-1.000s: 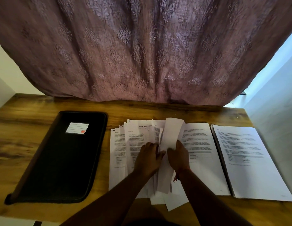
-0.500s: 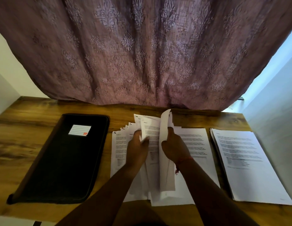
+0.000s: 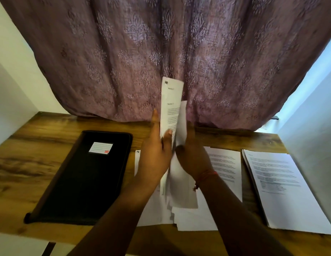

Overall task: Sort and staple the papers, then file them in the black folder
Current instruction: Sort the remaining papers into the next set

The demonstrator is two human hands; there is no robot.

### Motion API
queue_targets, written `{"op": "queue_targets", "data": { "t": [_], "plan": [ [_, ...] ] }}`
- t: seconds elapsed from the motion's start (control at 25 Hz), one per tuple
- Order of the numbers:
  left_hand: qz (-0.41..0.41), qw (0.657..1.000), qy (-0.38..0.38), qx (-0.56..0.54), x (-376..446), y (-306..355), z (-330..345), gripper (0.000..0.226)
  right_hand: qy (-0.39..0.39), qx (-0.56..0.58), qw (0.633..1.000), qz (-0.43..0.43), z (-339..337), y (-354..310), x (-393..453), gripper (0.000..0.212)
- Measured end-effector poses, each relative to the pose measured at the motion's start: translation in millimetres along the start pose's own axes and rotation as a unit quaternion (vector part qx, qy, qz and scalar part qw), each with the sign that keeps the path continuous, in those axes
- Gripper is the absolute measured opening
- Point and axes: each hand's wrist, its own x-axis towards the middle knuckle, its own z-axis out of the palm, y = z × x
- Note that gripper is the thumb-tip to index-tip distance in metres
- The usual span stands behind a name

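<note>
I hold a bunch of printed white sheets (image 3: 171,106) upright on edge above the wooden desk (image 3: 31,157). My left hand (image 3: 156,154) grips the bunch from the left, thumb across the front page. My right hand (image 3: 193,157) grips it from the right, fingers hidden behind the paper. The lower ends of the sheets fan out unevenly over a flat pile of papers (image 3: 224,163) on the desk. A closed black folder (image 3: 83,182) with a white label lies to the left. No stapler is in view.
A separate neat stack of printed pages (image 3: 283,191) lies at the right, close to the white wall (image 3: 312,126). A mauve patterned curtain (image 3: 161,52) hangs right behind the desk's back edge. Bare wood lies left of the folder.
Both hands gathered the spread sheets from flat on the desk and raised them upright, so the bunch's top now stands before the curtain. The camera tilted down slightly.
</note>
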Motion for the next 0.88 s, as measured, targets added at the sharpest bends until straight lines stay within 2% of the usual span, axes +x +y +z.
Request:
{"op": "queue_targets", "data": {
  "t": [0.08, 0.16, 0.24, 0.4, 0.48, 0.52, 0.6, 0.64, 0.68, 0.72, 0.76, 0.8, 0.84, 0.88],
  "plan": [
    [-0.018, 0.992, 0.035, -0.121, 2.6, 9.0, -3.6, 0.044, 0.061, -0.025, 0.997, -0.032, -20.8, -10.2, -0.7, 0.060],
    [-0.088, 0.964, 0.069, -0.241, 9.7, 7.7, -5.3, 0.032, 0.117, -0.077, 0.989, -0.053, -42.1, -19.0, -2.1, 0.042],
    [-0.164, 0.944, 0.079, -0.276, 12.0, -3.8, -2.6, 0.026, 0.131, -0.114, 0.982, -0.080, -49.5, -27.3, -4.0, 0.037],
    [-0.278, 0.907, 0.007, -0.316, -3.1, -19.1, 15.6, 0.025, 0.039, -0.241, 0.961, -0.128, -1.8, -23.6, -12.5, 0.047],
    [-0.287, 0.896, -0.003, -0.338, -10.4, -21.2, 21.1, 0.031, 0.007, -0.288, 0.950, -0.121, 27.7, -9.6, -13.3, 0.052],
    [-0.281, 0.904, 0.003, -0.323, -11.5, -24.2, 21.5, 0.031, -0.015, -0.287, 0.948, -0.139, 36.2, -4.7, -13.8, 0.053],
    [-0.276, 0.923, 0.038, -0.267, -10.5, -32.9, 19.6, 0.020, -0.095, -0.181, 0.959, -0.194, 35.5, 3.0, -13.9, 0.045],
    [-0.281, 0.926, 0.057, -0.246, -9.5, -38.3, 17.9, 0.014, -0.136, -0.087, 0.969, -0.186, 27.7, 5.3, -15.3, 0.036],
    [-0.290, 0.926, 0.069, -0.231, -8.5, -42.3, 16.2, 0.013, -0.141, -0.001, 0.980, -0.143, 17.8, 14.8, -17.2, 0.028],
    [-0.304, 0.925, 0.077, -0.214, -7.1, -45.9, 14.3, 0.015, -0.082, 0.056, 0.991, -0.087, 6.2, 28.3, -18.1, 0.022],
    [-0.315, 0.924, 0.080, -0.200, -6.6, -49.0, 12.3, 0.017, 0.019, 0.076, 0.997, -0.011, -5.4, 49.9, -16.5, 0.019],
    [-0.321, 0.924, 0.081, -0.190, -6.5, -53.2, 10.9, 0.020, 0.121, 0.028, 0.990, 0.072, -18.3, 77.3, -14.8, 0.019],
    [-0.325, 0.923, 0.083, -0.187, -6.9, -58.2, 10.7, 0.021, 0.185, -0.042, 0.968, 0.166, -33.1, 105.8, -15.3, 0.023],
    [-0.329, 0.922, 0.087, -0.186, -6.8, -63.5, 11.8, 0.022, 0.195, -0.110, 0.938, 0.263, -45.7, 130.6, -17.3, 0.031]
  ]
}}
